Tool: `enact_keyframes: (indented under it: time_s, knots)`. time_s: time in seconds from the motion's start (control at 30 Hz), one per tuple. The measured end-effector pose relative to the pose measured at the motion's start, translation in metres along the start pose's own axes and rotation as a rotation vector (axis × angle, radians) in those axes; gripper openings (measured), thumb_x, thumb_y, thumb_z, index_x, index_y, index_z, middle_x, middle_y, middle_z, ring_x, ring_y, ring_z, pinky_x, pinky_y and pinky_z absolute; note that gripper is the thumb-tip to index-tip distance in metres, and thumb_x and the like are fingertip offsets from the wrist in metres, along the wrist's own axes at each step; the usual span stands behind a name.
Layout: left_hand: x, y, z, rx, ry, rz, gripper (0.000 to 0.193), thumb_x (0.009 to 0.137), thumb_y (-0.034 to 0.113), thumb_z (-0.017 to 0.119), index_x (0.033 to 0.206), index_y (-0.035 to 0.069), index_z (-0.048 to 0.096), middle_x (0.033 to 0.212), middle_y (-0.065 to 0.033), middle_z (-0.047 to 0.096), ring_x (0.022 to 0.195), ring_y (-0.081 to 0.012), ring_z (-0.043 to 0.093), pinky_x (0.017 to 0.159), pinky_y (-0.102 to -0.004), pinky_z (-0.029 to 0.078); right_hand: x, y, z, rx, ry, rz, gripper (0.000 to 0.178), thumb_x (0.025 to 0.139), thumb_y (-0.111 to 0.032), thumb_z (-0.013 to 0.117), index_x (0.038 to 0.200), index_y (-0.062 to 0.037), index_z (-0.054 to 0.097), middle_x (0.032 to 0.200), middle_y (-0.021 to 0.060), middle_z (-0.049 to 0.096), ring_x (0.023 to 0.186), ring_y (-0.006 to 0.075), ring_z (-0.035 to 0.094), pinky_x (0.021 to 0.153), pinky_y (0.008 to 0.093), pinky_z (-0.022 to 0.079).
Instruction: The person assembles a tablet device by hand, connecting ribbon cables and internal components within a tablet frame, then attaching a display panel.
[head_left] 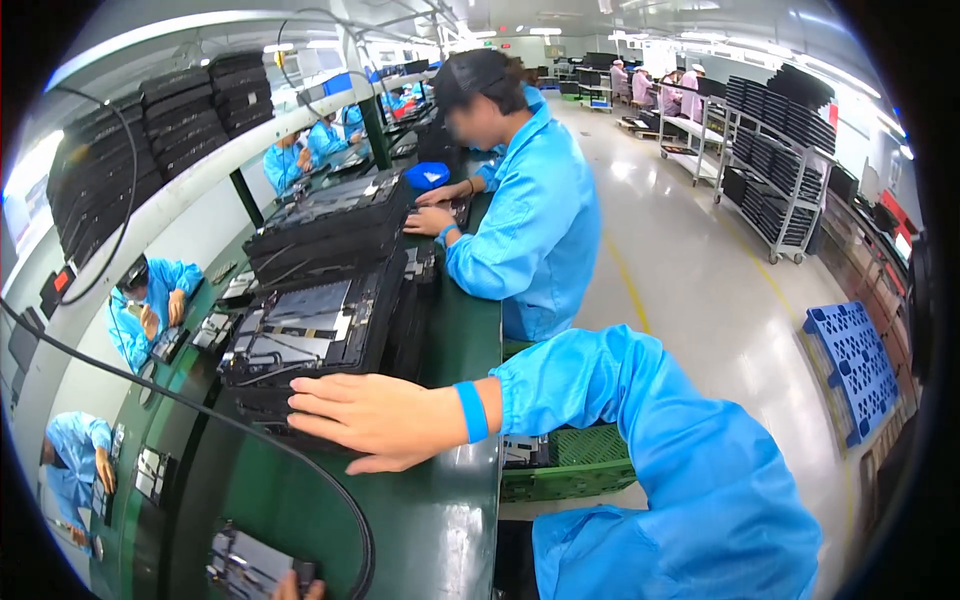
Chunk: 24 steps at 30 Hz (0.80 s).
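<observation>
My right hand (378, 420), a blue band at its wrist, reaches left across the green bench with its fingers stretched out and nothing in them. It is at the near side of a stack of black trays (300, 385); whether it touches them I cannot tell. On the top tray lies an opened electronic unit (305, 318) with grey panels and cables. At the lower edge, the fingertips of my left hand (298, 586) are on the edge of a flat electronic unit (245, 562), grey with dark parts. Most of that hand is out of the picture.
A black cable (270, 437) loops over the green bench (430, 520). A co-worker in blue (530, 220) works just beyond the tray stacks. Under the bench edge stands a green crate (585, 465). Rightward are a blue pallet (850, 365) and a loaded trolley (775, 165).
</observation>
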<state>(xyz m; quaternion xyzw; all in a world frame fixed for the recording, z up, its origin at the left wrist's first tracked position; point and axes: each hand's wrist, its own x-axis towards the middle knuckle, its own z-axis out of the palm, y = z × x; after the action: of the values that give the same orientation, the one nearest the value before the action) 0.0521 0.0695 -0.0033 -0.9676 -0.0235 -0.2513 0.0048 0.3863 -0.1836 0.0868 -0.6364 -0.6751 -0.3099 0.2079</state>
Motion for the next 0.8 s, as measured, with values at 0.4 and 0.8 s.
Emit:
enact_keyframes:
  time_s: [0.4, 0.8]
  knots:
    - [-0.014, -0.11, 0.007, 0.246, 0.203, -0.272, 0.029, 0.085, -0.001, 0.066, 0.108, 0.004, 0.083, 0.12, -0.0225, 0.075, 0.119, -0.0466, 0.066, 0.112, -0.0544, 0.051, 0.018, 0.026, -0.053, -0.321, -0.115, 0.29, 0.06, 0.087, -0.039, 0.085, 0.135, -0.0071, 0.068, 0.121, 0.0136, 0.064, 0.112, 0.0327, 0.062, 0.09, 0.0467, 0.049]
    - [-0.011, -0.069, 0.002, 0.209, 0.246, -0.095, 0.021, 0.081, -0.001, 0.071, 0.1, 0.001, 0.079, 0.103, -0.0245, 0.072, 0.096, -0.0468, 0.066, 0.086, -0.0554, 0.056, 0.035, 0.072, -0.076, -0.658, 0.0, 0.129, 0.043, 0.08, -0.025, 0.084, 0.118, -0.0133, 0.068, 0.095, 0.0053, 0.069, 0.091, 0.0285, 0.072, 0.072, 0.043, 0.058]
